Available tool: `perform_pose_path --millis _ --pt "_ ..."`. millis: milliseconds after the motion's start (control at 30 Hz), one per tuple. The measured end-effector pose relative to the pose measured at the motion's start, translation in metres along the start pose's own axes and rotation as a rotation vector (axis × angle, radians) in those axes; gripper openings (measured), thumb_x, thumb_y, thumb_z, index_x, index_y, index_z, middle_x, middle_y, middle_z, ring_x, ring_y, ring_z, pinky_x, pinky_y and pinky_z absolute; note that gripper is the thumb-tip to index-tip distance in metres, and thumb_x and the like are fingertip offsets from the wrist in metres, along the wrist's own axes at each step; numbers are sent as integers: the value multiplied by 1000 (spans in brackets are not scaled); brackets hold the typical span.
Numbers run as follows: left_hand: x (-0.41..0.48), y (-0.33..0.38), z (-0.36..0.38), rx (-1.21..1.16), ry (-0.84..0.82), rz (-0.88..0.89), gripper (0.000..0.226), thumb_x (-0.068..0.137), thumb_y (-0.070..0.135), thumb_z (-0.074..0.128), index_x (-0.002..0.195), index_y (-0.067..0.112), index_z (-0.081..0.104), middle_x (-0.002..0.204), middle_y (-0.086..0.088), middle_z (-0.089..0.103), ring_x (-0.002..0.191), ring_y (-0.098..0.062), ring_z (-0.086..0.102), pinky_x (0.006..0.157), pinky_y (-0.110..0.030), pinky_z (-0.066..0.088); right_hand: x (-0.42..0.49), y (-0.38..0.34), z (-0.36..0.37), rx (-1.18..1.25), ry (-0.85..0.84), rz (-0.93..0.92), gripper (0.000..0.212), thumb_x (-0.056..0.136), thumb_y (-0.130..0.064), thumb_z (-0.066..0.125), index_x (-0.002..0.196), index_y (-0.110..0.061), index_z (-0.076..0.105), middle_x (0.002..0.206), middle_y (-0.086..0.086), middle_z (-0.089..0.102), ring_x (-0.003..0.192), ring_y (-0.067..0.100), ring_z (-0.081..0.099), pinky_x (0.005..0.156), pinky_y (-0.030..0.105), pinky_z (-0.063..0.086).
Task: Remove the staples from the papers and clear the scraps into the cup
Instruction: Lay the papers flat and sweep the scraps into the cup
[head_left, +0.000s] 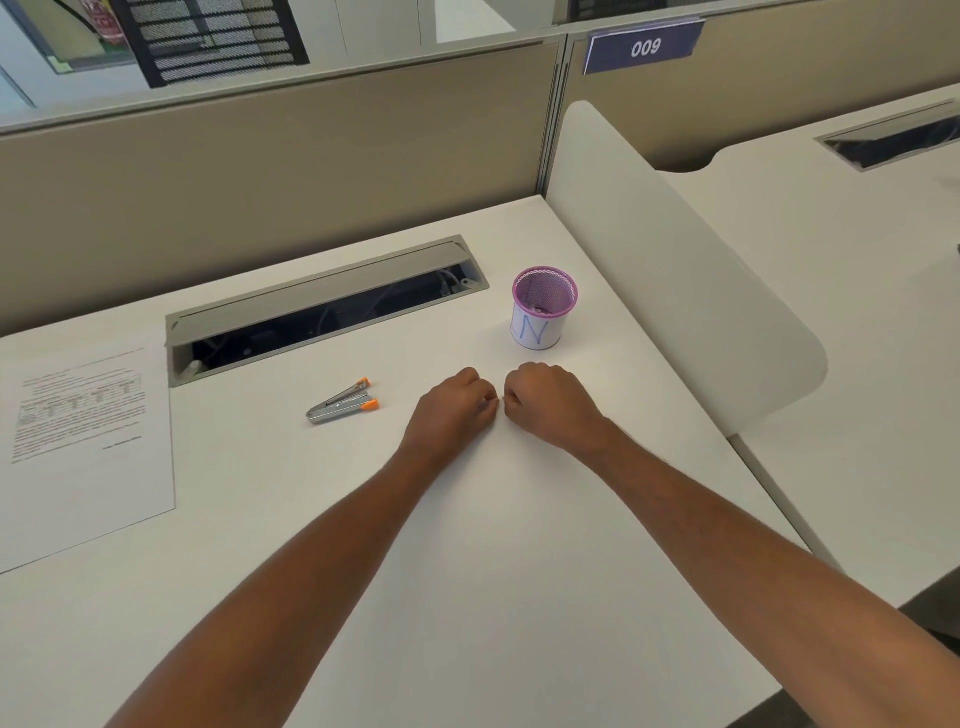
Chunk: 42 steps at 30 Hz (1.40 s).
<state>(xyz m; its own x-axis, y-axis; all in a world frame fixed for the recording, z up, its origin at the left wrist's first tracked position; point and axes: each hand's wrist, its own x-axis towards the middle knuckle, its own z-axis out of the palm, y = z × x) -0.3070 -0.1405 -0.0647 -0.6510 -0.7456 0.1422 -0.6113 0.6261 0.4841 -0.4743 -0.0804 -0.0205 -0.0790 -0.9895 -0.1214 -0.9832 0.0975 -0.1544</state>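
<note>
My left hand (452, 410) and my right hand (550, 405) rest on the white desk (467, 545), knuckles up, fingers curled in. Their fingertips almost meet in a pinch just in front of the cup. I see nothing between them; anything that small would be hidden. The purple mesh cup (537, 332), wrapped in white paper marked "N", stands upright just beyond my right hand, with small scraps inside. A silver staple remover with orange tips (343, 402) lies to the left of my left hand. A printed sheet (83, 447) lies flat at the desk's left edge.
An open grey cable tray (322, 312) is set into the desk behind the staple remover. A white rounded divider (675, 270) rises along the right edge, close to the cup. Beige partition panels stand at the back.
</note>
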Motion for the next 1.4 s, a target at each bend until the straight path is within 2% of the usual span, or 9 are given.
perform_pose_path --millis 267,433,600,900,1000,1067,1200,1300,1400 --pt "6 1 2 -15 -40 -52 8 99 15 64 95 9 67 98 -12 63 82 -34 62 69 -45 53 -9 27 -26 456 253 163 13 89 -23 64 77 -17 68 73 -7 65 72 22 62 69 42 57" --pt "11 -1 -6 -385 2 -316 12 92 7 65 81 7 63 81 -4 65 77 -18 54 71 -35 43 12 43 -62 623 495 239 16 91 -31 66 85 -19 75 81 -7 73 73 19 67 73 38 59" --pt "10 -4 -17 -645 31 -493 12 99 12 67 89 13 74 82 8 68 66 6 57 64 -12 45 34 53 -74 594 499 283 15 93 -28 68 86 -17 76 83 -5 76 79 21 69 75 41 60" --pt "6 -11 -11 -701 24 -553 14 103 32 72 95 23 80 81 11 72 71 -8 60 75 -31 51 33 63 -73 772 495 320 17 94 -17 67 99 -21 82 90 -9 79 72 14 70 78 39 62" --pt "3 -7 -9 -614 90 -476 10 105 24 69 103 20 79 99 2 76 84 -13 68 86 -38 58 21 52 -70 755 550 277 11 93 -21 71 95 -23 82 88 -10 78 71 1 62 74 31 54" --pt "-5 -13 -3 -345 175 -268 18 104 21 67 117 18 78 122 -3 75 111 -23 69 100 -44 57 9 38 -59 712 483 180 9 92 -23 73 90 -23 82 87 -11 78 68 0 60 74 30 53" --pt "-24 -32 9 109 21 -2 57 107 40 49 157 13 57 174 -10 43 164 -37 34 125 -55 34 -7 16 -25 472 222 -47 12 96 -24 71 95 -25 82 98 -7 78 81 12 65 80 38 58" --pt "-34 -38 14 241 -104 42 71 113 50 23 173 14 28 184 -7 17 171 -31 14 137 -56 17 -6 7 -6 268 78 -112 23 106 -28 58 113 -26 80 113 1 71 102 27 67 84 41 55" --pt "-39 -38 17 303 -89 56 71 114 52 20 175 15 21 184 -6 14 172 -28 11 138 -53 12 2 3 2 123 29 -154 27 109 -28 52 119 -23 77 116 5 67 105 32 67 83 42 53"
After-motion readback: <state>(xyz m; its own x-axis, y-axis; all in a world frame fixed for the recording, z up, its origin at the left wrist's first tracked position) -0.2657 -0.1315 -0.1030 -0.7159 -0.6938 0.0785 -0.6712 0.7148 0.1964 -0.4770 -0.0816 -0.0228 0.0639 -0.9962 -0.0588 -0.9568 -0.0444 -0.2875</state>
